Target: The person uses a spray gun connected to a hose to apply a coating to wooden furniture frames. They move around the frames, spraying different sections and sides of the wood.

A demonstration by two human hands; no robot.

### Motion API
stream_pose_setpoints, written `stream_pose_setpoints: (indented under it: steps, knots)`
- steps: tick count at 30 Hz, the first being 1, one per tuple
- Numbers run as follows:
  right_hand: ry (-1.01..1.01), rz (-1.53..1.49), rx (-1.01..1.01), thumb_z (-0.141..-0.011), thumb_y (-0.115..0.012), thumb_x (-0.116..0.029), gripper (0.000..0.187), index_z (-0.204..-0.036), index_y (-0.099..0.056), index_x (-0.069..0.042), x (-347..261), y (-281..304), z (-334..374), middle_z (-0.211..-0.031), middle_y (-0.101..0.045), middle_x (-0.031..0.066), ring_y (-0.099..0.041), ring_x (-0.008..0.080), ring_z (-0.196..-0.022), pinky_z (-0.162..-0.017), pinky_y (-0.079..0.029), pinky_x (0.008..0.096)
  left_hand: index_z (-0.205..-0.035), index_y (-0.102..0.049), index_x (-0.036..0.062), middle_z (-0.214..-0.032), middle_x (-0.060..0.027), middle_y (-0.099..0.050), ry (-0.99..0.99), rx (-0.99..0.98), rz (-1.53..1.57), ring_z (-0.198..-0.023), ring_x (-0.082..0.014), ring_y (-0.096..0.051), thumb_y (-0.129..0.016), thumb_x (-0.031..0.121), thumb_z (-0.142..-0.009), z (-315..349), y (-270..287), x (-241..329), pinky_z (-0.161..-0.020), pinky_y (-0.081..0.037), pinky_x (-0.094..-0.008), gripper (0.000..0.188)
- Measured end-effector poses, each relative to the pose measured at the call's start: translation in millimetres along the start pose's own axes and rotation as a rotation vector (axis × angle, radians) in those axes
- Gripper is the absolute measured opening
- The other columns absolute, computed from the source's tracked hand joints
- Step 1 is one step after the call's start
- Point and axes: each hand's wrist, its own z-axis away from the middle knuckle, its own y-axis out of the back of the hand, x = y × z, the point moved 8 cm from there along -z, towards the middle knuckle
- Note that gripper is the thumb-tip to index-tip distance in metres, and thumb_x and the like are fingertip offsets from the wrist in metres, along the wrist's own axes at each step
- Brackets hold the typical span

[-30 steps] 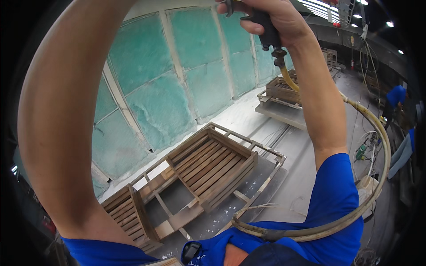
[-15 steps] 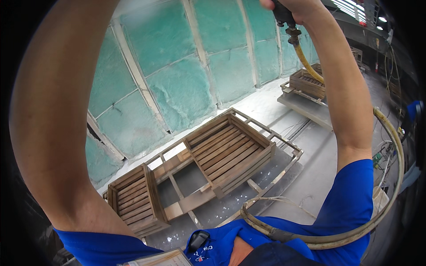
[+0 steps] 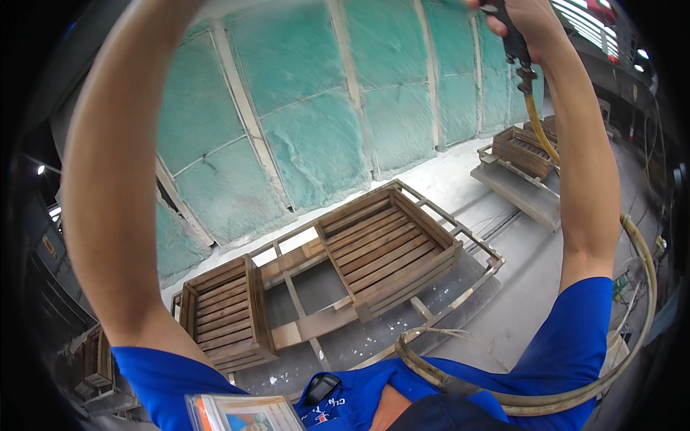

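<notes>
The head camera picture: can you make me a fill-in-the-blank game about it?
1. The black tool is held in the ____ hand.
2. The shirt sleeves are coloured ____.
3. The largest slatted box is made of ____.
4. Just below the tool, the hose is coloured ____.

Missing words: right; blue; wood; yellow.

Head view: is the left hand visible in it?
No, the left arm runs past the upper edge, and only the right hand shows, holding the black tool.
</notes>
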Motion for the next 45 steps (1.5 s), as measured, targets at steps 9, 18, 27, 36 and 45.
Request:
stream_pose_setpoints:
  steps: [9,18,27,36,45]
  knots:
    - [-0.188,0.083,0.002,-0.105,-0.060,-0.035,0.024,-0.107,-0.063,-0.011,38.6,20.5,23.2,-0.081,-0.065,0.0014,-0.066,0.0104,-0.068,-0.040,-0.043,0.0202,-0.147,-0.056,0.0161,-0.144,-0.0157,-0.057,0.113,-1.139,1.135,-0.136,-0.0363,-0.049,-0.066,-0.007,-0.077,376.6,-195.1,196.0,-0.111,-0.045,-0.0453,0.074]
    - [-0.862,0.417,-0.326,-0.102,-0.061,-0.052,0.041,-0.109,-0.064,-0.011,234.2,-0.8,171.6,-0.090,-0.067,-0.0015,-0.064,0.0038,-0.078,-0.042,-0.036,0.0182,-0.106,-0.071,0.0060,-0.123,-0.0125,-0.068,0.846,-1.031,1.782,-0.116,-0.0322,-0.062,-0.067,0.006,-0.092,597.6,-244.3,429.3,-0.101,-0.049,-0.0430,0.015]
    - [-1.108,0.389,-0.492,-0.104,-0.061,-0.047,0.036,-0.112,-0.062,-0.012,330.1,-96.3,260.3,-0.090,-0.066,0.0017,-0.064,0.0071,-0.073,-0.041,-0.037,0.0201,-0.111,-0.069,0.0054,-0.113,-0.0116,-0.072,0.895,-0.715,1.927,-0.113,-0.0326,-0.066,-0.067,0.014,-0.098,551.8,-212.9,406.8,-0.121,-0.036,-0.0483,0.016]
    - [-1.083,0.711,-0.541,-0.103,-0.060,-0.048,0.036,-0.100,-0.058,-0.012,325.1,-110.6,241.1,-0.086,-0.063,-0.0010,-0.059,0.0048,-0.068,-0.042,-0.034,0.0229,-0.103,-0.072,0.0040,-0.097,-0.0130,-0.075,1.025,-0.683,1.976,-0.102,-0.0348,-0.070,-0.074,0.016,-0.093,576.4,-192.2,388.3,-0.114,-0.044,-0.0481,0.016]
    - [-1.224,0.445,-0.699,-0.106,-0.056,-0.045,0.048,-0.147,-0.057,-0.022,276.1,-168.9,274.2,-0.085,-0.061,0.0000,-0.063,0.0075,-0.068,-0.036,-0.037,0.0183,-0.103,-0.071,0.0052,-0.094,-0.0124,-0.075,0.940,-0.580,2.072,-0.092,-0.0362,-0.072,-0.074,0.018,-0.093,576.2,-187.4,380.4,-0.123,-0.035,-0.0519,0.017]
